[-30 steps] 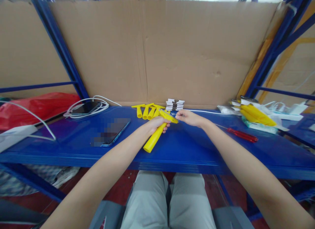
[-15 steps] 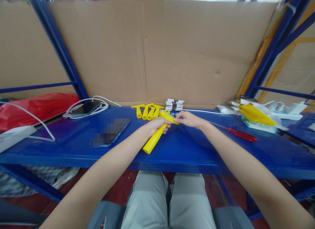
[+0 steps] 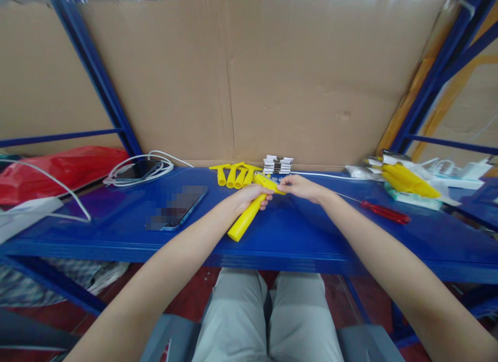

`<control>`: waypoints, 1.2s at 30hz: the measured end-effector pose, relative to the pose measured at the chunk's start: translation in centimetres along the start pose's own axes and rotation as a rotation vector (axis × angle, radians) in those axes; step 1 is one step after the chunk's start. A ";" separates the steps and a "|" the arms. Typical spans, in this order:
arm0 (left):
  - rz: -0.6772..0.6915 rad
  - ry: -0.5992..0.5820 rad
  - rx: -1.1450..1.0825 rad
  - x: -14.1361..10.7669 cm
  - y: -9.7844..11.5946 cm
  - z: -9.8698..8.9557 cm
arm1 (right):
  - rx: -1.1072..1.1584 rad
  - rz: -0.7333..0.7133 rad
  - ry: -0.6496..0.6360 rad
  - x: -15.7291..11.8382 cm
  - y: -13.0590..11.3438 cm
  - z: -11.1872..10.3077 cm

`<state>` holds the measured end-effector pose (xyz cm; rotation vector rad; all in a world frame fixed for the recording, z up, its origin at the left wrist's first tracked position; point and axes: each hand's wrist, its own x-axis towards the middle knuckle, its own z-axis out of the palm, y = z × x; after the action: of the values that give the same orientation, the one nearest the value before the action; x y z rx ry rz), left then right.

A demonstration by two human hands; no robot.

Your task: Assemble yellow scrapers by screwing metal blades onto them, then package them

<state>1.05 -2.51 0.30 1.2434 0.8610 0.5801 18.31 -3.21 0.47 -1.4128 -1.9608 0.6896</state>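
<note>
My left hand (image 3: pixel 254 195) is closed around a yellow T-shaped plastic tool (image 3: pixel 244 222), which looks like a scraper. Its hollow tube handle slants toward the table's front edge. My right hand (image 3: pixel 299 186) is closed in a pinch at the right end of the tool's head. A metal strip seems to lie along that head; whether anything small is between my right fingertips is hidden. Behind my left hand stand several more yellow T-shaped tools (image 3: pixel 234 176). Just beyond the held head is a stack of white packets with dark middles (image 3: pixel 277 164).
A red-handled screwdriver (image 3: pixel 385 212) lies to the right on the blue table (image 3: pixel 307 237). Phone (image 3: pixel 182 209), coiled white cable (image 3: pixel 116 178) and red bag (image 3: pixel 66 170) are on the left. A yellow packet (image 3: pixel 410 179) lies far right. Cardboard (image 3: pixel 288 82) walls the back.
The whole view has shifted slightly. Both hands keep their hold on the yellow tool, with hardly any movement relative to the table.
</note>
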 end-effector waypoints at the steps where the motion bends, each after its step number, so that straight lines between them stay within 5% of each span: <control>1: 0.001 -0.005 -0.005 0.0 0.0 -0.1 | 0.012 0.005 -0.003 0.0 0.0 0.0; 11: 0.005 -0.025 -0.012 -0.1 0.1 0.0 | 0.179 0.125 0.030 -0.3 -0.7 -0.1; 36: 0.025 -0.054 -0.002 -0.1 0.0 -0.1 | 0.164 0.310 0.111 -0.7 -1.5 0.2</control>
<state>0.93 -2.52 0.30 1.2640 0.8007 0.5654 17.34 -4.34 1.31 -1.6315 -1.5789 0.8691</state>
